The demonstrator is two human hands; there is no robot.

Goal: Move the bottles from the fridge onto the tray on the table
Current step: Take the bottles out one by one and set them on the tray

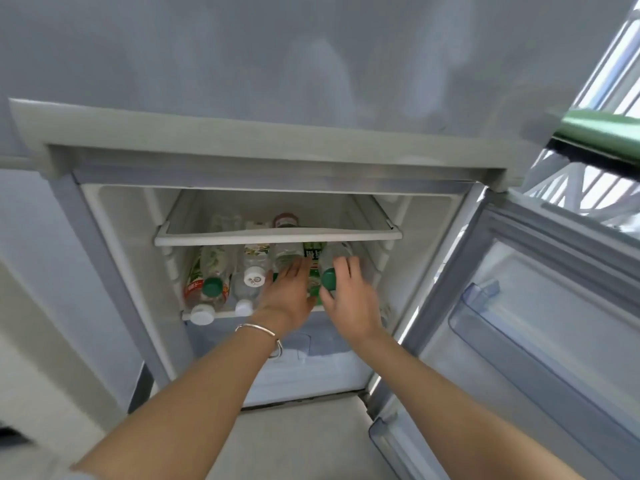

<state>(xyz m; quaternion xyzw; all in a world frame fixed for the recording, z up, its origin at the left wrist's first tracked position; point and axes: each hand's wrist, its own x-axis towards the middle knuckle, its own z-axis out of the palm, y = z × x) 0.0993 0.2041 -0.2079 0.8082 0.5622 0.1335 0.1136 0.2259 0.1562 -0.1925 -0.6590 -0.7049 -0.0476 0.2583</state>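
The fridge (104, 258) stands open with several bottles on its lower shelf (221, 312). My right hand (349, 299) wraps around a clear bottle with a green cap (329, 278) at the right of the shelf. My left hand (287, 296), with a silver bracelet on the wrist, reaches in with its fingers spread and touches a clear bottle (285, 256) in the middle. Between my hands stands a green-labelled bottle (312, 261). Further left are a white-capped bottle (254, 271) and a red-labelled, green-capped bottle (207, 282). No tray or table is in view.
The upper glass shelf (277, 235) sits just above the bottle tops, with a red-capped bottle (285, 220) behind it. The fridge door (540, 306) hangs open on the right with clear plastic bins. Two white caps (202, 312) stick out at the shelf's front left.
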